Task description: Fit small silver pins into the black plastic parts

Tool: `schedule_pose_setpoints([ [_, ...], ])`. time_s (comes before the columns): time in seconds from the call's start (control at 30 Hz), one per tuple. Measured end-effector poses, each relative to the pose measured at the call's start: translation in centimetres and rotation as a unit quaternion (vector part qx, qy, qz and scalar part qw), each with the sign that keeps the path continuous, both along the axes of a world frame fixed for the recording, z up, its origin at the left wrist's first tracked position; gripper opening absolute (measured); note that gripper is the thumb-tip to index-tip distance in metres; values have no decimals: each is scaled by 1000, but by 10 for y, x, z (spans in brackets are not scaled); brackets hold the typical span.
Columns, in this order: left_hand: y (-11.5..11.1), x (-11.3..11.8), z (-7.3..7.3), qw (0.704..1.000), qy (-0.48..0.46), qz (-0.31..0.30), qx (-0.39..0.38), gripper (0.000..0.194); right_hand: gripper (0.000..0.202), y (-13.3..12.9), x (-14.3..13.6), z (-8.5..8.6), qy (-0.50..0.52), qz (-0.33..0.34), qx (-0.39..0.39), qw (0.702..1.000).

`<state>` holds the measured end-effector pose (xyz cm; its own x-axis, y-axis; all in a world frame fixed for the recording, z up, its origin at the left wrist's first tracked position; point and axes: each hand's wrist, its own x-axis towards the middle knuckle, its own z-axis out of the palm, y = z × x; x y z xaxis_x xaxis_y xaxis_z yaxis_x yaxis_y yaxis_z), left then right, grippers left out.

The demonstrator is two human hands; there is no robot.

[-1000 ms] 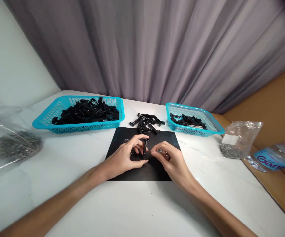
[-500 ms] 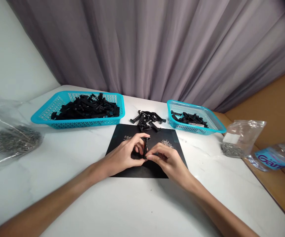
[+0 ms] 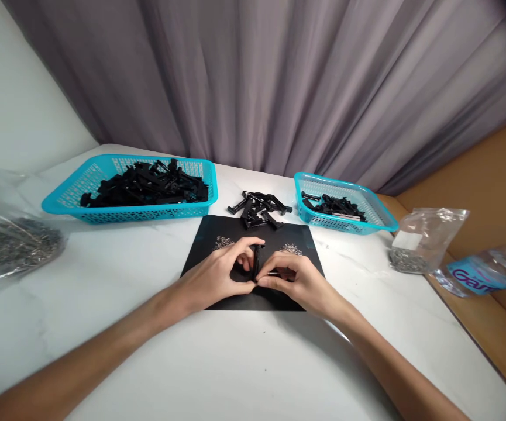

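My left hand [image 3: 226,271] is closed around a slim black plastic part [image 3: 257,260], holding it upright between the thumb below and the forefinger above. Against the lower end of that part, my right hand [image 3: 294,278] is pinched shut. A thin, shiny dark sliver shows under its fingers; what the fingertips grip is too small to make out. Both hands are over a black mat [image 3: 253,301]. Small metal pieces [image 3: 223,242] lie heaped on the mat beyond my left hand, and a second heap of small metal pieces [image 3: 291,249] lies beyond my right.
Behind the mat is a loose pile of black plastic parts [image 3: 259,209]. Blue baskets of similar parts stand at left [image 3: 125,214] and right [image 3: 344,223]. Bags of metal pieces lie at far left [image 3: 16,242] and right [image 3: 410,260], near a plastic bottle [image 3: 476,275].
The right fingers have shifted slightly at the part's lower end, and the thin sliver under them shows more. The left hand keeps its hold. The whole view has moved a little.
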<state>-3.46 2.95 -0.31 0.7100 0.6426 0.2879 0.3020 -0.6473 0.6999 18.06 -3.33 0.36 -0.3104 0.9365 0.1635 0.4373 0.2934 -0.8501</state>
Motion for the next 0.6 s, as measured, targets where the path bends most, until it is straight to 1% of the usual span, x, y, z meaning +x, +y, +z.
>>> schedule_pose_setpoints([
  [0.1,1,-1,-3,999,4,-9,31,64,12,3,1,-3,22,-17,-52,998],
  [0.23,3,-2,-4,999,7,-14,34,63,19,5,2,-5,45,-14,-83,995],
  [0.37,2,-2,-3,1000,12,-11,10,63,17,3,-1,-6,36,-20,-88,995],
  [0.5,0,-1,-1,1000,14,-7,-8,62,22,-1,-6,-8,18,-41,-79,996],
  [0.6,0,1,-1,1000,5,-6,-27,64,24,-1,-7,-7,22,-36,-75,996],
])
